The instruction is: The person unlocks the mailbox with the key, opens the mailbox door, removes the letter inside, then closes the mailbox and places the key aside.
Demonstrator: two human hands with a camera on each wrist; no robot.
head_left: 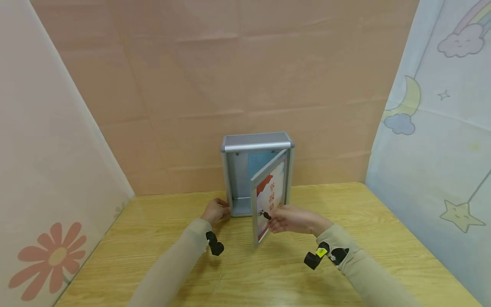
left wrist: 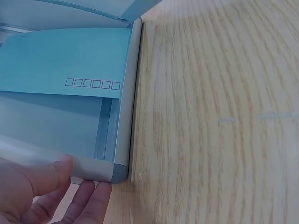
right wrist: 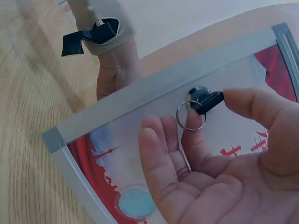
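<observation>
A grey metal letter box (head_left: 256, 140) stands upright on the table, its hinged door (head_left: 281, 175) swung outward on the right side. Red characters and a picture cover the door's front. My right hand (head_left: 295, 219) pinches a black-headed key (right wrist: 212, 101) between thumb and index finger. The key sits in the door's lock, and a metal ring (right wrist: 179, 117) hangs from it. My left hand (head_left: 217, 211) grips the box's lower left edge, thumb on the front frame and fingers along the outer side. Inside the box is a light-blue envelope (left wrist: 65, 58) with red squares.
The wooden table (head_left: 161, 247) reaches back to an orange-brown cloth (head_left: 184, 94) behind the box. Pale printed cloths hang at both sides, the left one with a flower (head_left: 56, 256), the right one with a star (head_left: 462, 215). Black camera mounts sit on both wrists.
</observation>
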